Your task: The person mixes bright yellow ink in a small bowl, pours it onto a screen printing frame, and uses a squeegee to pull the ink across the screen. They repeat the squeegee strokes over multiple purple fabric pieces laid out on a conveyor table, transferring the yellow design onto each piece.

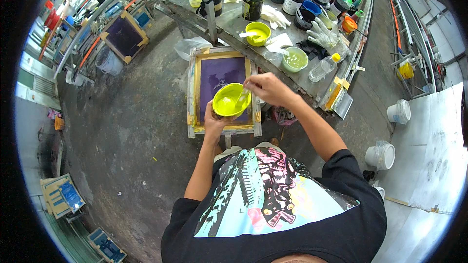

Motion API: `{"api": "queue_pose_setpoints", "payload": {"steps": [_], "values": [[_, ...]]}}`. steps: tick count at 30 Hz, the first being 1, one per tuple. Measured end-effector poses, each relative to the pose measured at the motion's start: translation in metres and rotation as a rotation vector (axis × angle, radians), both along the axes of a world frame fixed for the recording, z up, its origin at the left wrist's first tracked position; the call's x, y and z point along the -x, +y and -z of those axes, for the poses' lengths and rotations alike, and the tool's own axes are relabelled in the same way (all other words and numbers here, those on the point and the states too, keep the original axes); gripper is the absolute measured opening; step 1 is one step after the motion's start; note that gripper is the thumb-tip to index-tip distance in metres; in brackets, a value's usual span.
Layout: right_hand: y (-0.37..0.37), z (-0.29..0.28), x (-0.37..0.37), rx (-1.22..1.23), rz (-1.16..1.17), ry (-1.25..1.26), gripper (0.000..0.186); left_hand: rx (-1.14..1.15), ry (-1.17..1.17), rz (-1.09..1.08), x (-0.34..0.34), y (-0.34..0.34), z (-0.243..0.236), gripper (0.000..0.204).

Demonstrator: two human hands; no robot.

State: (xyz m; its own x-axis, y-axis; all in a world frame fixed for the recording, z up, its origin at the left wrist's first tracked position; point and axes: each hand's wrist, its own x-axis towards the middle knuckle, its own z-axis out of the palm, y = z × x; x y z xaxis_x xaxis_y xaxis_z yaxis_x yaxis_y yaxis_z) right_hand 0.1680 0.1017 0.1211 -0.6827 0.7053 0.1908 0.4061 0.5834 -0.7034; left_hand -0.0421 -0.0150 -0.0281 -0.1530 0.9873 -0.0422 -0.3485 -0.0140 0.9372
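Note:
My left hand (215,122) is wrapped round a bright yellow-green bowl (223,108) of ink or paint, holding it up from its left side. In my right hand (268,87) is the top of a pale stirring spatula (241,98), its lower end down in the bowl. Beneath them a screen-printing frame (192,92), with wooden edges, tape and a purple mesh, leans below the table's edge. The bowl hides part of the mesh. On the table's near side stand another yellow bowl (258,33) with a spatula and a bowl of pale green liquid (295,60).
The grey table (229,22) carries several dark ink tubs (253,4), a clear bottle with a yellow cap (324,67) and white gloves (321,34). Another framed screen (124,36) stands at the left by a bucket (108,61). White buckets (380,156) line the right wall.

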Motion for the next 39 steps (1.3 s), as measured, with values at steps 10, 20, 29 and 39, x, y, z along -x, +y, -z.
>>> {"api": "queue_pose_setpoints", "payload": {"steps": [10,20,29,39], "values": [[0.009,0.013,-0.01,-0.125,0.122,0.101,0.016,0.084,-0.037,0.018,-0.007,0.007,-0.008,0.076],[0.01,0.012,-0.012,-0.062,0.211,0.165,0.015,0.042,-0.031,0.032,-0.002,0.008,-0.002,0.077],[-0.001,0.029,0.004,0.122,0.135,0.285,0.019,0.049,-0.05,0.037,-0.006,0.008,-0.004,0.077],[-0.007,0.026,0.004,0.143,0.081,0.178,0.02,0.083,-0.048,0.029,-0.003,0.009,-0.002,0.078]]}}
